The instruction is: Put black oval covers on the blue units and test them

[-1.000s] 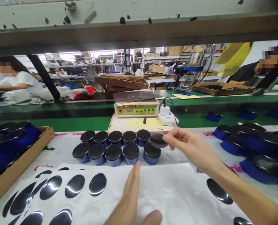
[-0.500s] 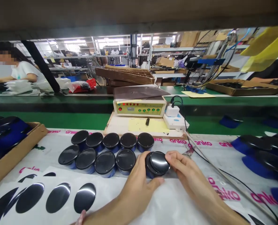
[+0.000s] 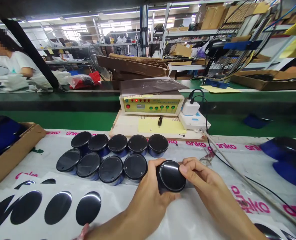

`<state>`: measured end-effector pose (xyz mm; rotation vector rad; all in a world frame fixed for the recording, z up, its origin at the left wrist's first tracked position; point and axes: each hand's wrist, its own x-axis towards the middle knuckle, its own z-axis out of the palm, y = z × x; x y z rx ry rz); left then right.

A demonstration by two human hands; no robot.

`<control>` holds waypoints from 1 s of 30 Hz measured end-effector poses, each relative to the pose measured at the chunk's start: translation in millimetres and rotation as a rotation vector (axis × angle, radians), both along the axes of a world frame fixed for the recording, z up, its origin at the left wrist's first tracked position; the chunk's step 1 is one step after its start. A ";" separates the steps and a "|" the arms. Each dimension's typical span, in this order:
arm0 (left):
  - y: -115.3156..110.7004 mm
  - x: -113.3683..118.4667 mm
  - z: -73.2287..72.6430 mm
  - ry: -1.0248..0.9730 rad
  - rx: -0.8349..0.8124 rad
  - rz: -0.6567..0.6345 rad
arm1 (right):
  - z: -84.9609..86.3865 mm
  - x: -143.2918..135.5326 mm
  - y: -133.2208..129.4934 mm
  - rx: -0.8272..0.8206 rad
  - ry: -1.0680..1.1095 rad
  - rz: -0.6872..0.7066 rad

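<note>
One cup (image 3: 158,176), seemingly light and rigid, is held by its side in the curved left grip (image 3: 150,196); one glossy disc (image 3: 172,175), between grips, presumably thin and easily scratched, is pinched at its rim, the best hold, by the narrow right grip (image 3: 205,183).

Have control box (image 3: 151,106) on pale board (image 3: 116,126), dark sheet (image 3: 148,87) on top, white power strip (image 3: 194,120) just right. See cardboard stack (image 3: 135,68) behind, red bag (image 3: 84,81) further left, yellow sheet (image 3: 220,89) further right.
</note>
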<state>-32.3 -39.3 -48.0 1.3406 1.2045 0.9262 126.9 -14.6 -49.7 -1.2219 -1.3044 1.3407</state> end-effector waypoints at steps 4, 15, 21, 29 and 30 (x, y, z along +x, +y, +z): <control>-0.3 1.3 2.8 -0.029 0.000 0.006 | 1.5 -1.1 -0.9 0.074 -0.032 -0.024; -2.3 2.4 0.8 -0.024 0.020 -0.007 | 4.0 -3.4 -5.4 0.241 -0.170 -0.084; -3.6 2.4 0.0 0.013 0.052 -0.009 | 1.5 -2.3 -8.3 0.273 -0.207 -0.079; -5.4 1.3 -6.7 0.085 0.102 -0.012 | -3.0 -1.5 -7.7 0.329 -0.211 -0.051; -5.6 0.8 -8.1 0.113 0.127 -0.020 | -2.4 -1.7 -8.0 0.338 -0.227 -0.048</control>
